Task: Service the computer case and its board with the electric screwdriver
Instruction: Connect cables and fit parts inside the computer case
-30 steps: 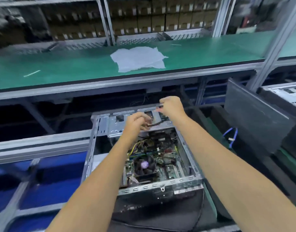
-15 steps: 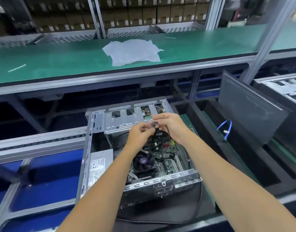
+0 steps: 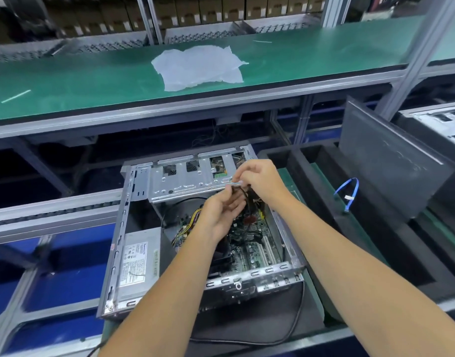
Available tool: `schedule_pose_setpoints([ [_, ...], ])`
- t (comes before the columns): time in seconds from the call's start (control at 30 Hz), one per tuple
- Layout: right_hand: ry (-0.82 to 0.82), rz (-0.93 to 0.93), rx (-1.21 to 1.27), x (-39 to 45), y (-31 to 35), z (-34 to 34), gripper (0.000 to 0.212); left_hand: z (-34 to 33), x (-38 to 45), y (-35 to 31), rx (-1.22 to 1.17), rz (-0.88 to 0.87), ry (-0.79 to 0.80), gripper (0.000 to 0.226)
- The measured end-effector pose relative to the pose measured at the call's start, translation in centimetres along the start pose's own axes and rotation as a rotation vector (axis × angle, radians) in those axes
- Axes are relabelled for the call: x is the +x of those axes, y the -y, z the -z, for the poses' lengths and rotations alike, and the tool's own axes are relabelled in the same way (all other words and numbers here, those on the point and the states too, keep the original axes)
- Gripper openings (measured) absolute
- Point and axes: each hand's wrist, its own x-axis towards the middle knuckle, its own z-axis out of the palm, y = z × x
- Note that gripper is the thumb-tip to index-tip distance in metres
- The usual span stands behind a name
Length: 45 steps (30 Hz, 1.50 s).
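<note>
Head view: the right hand [image 3: 259, 180] and left hand [image 3: 222, 212] meet over the far end of the open grey metal computer case [image 3: 118, 243], both pinching a bundle of dark cables [image 3: 247, 195] between curled fingers. Below the hands, inside the case, lies the green circuit board [image 3: 254, 243]; left of them sit yellow wires [image 3: 192, 217] and the grey labelled power supply box [image 3: 138, 258]; just beyond them, the perforated silver drive cage [image 3: 185, 181]. Right of the hands, a blue looped cable [image 3: 348, 193] rests in the black foam tray [image 3: 324, 176]. Far beyond, a crumpled white sheet [image 3: 198, 67] lies on the green bench mat [image 3: 92, 73]
</note>
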Motion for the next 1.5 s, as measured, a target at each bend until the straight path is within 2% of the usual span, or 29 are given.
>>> schedule_pose_setpoints([
  [0.1,-0.136,-0.027,0.019,1.0,-0.2,0.0,0.024,-0.4,0.2,0.2,0.079,0.086,0.000,0.019],
  [0.2,-0.161,-0.064,-0.030,1.8,-0.9,-0.4,0.023,-0.5,0.4,0.5,0.180,0.182,-0.055,0.018],
  [0.37,-0.206,-0.065,-0.099,2.1,-1.9,-0.5,0.020,-0.6,1.1,1.1,0.340,0.250,-0.057,0.013],
  [0.57,-0.237,-0.066,-0.133,2.2,-2.2,-0.6,0.017,-0.1,0.7,1.2,0.283,0.307,0.095,0.019],
  [0.67,-0.244,-0.065,-0.140,2.3,-2.2,-0.6,0.015,0.0,0.7,1.3,0.290,0.256,0.140,0.017],
  [0.8,-0.232,-0.051,-0.173,2.3,-2.2,-0.7,0.014,-0.1,1.0,1.9,0.548,0.098,0.068,0.022],
  [0.97,-0.227,-0.022,-0.201,2.2,-2.1,-0.8,0.014,-0.3,1.4,2.4,0.637,-0.034,0.067,0.029],
  [1.1,-0.223,-0.027,-0.202,2.2,-2.1,-0.8,0.013,-0.2,1.7,2.6,0.648,-0.112,-0.046,0.036],
  [1.3,-0.229,-0.053,-0.196,2.3,-2.0,-0.8,0.012,0.1,2.1,2.4,0.624,-0.089,-0.158,0.036],
  [1.5,-0.234,-0.049,-0.195,2.4,-2.2,-0.9,0.013,-0.3,1.8,2.6,0.584,-0.059,-0.135,0.031],
])
